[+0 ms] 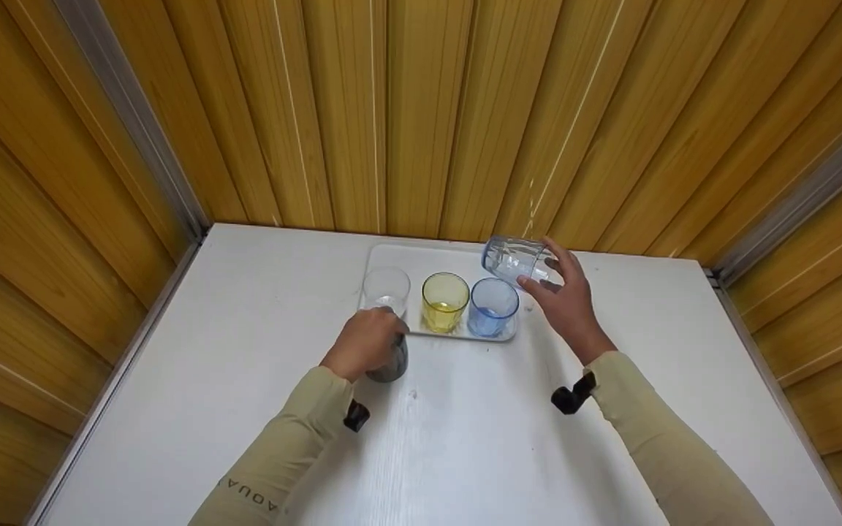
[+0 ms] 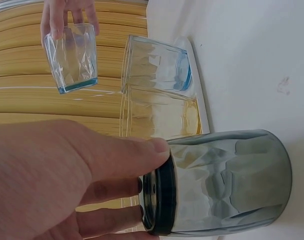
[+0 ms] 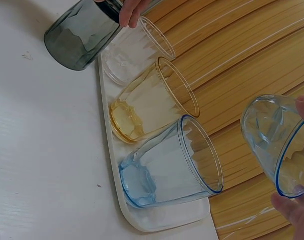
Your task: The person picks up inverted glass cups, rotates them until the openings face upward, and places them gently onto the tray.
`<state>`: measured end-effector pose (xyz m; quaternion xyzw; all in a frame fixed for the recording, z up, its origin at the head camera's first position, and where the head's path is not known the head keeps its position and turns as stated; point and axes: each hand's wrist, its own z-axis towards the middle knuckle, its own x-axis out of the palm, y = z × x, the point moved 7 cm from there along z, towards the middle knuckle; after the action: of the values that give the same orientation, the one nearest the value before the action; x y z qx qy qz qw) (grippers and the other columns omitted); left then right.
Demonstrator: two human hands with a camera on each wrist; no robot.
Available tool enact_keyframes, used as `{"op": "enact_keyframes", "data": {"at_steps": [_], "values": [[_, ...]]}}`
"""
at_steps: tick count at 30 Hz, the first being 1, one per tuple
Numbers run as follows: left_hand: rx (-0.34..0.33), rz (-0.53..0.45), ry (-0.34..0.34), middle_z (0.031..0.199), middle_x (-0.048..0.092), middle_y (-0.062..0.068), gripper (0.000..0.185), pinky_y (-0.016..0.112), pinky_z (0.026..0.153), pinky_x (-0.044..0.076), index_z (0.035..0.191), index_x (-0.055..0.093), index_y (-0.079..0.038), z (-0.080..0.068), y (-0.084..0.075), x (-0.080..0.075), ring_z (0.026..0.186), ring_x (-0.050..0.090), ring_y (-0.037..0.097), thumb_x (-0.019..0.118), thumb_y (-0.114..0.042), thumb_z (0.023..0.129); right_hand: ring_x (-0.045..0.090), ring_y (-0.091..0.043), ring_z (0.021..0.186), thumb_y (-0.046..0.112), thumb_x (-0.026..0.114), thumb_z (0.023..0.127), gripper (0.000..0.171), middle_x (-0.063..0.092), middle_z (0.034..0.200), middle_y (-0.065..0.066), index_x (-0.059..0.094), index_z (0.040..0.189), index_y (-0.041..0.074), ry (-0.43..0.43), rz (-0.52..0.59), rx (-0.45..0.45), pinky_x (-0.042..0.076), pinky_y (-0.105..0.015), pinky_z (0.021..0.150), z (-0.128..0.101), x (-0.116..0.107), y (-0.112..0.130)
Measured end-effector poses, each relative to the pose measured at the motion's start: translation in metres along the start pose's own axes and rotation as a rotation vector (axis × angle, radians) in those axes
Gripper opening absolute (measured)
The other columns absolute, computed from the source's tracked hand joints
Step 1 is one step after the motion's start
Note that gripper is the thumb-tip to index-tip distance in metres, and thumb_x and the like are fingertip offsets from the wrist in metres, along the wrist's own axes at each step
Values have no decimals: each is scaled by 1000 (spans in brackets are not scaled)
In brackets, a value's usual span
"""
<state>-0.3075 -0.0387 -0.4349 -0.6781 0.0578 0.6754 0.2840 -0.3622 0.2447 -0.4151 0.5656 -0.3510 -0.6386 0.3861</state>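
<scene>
My left hand (image 1: 366,343) grips the rim of a smoky grey faceted glass tumbler (image 1: 392,363), fingers curled over its dark lip from above; the tumbler stands upright on the white, faintly grained surface (image 1: 465,438), just in front of the tray's near edge. Through the left wrist view its wall shows irregular, crystal-like facets and a thick rounded base.

My right hand (image 1: 567,296) holds a pale blue faceted glass tumbler (image 1: 512,259) in the air, tipped onto its side, thumb and fingertips pinching near its mouth, which has a thin blue rim.

Just left of that hand sits a white rectangular plastic tray (image 1: 428,256) with rounded corners and a low raised edge. Three upright tumblers stand in a row along its near side: a clear glass tumbler (image 1: 386,290) just beyond my left hand, a yellow glass tumbler (image 1: 445,301) in the middle, and a blue glass tumbler (image 1: 494,307) closest to my right hand, below the lifted one. All share the same tapered, faceted shape.

Glossy ribbed yellow panels (image 1: 421,109) wall in the surface behind both hands.
</scene>
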Motion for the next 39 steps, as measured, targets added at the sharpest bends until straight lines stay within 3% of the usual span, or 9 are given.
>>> {"op": "enact_keyframes", "data": {"at_steps": [20, 39], "values": [[22, -29, -36, 96, 72, 12, 29, 39, 71, 57, 97, 78, -7, -2, -1, -3, 88, 68, 27, 64, 10, 77, 34, -31, 142, 37, 72, 85, 78, 31, 153, -5, 29, 150, 33, 0, -66, 7, 41, -51, 108, 9, 1, -4], [21, -12, -40, 86, 69, 10, 28, 40, 65, 54, 90, 78, -8, -2, -4, -2, 75, 62, 23, 64, 11, 73, 33, -33, 141, 38, 72, 86, 78, 33, 151, -7, 29, 150, 32, 10, -119, 20, 40, -51, 109, 16, 2, -3]]}}
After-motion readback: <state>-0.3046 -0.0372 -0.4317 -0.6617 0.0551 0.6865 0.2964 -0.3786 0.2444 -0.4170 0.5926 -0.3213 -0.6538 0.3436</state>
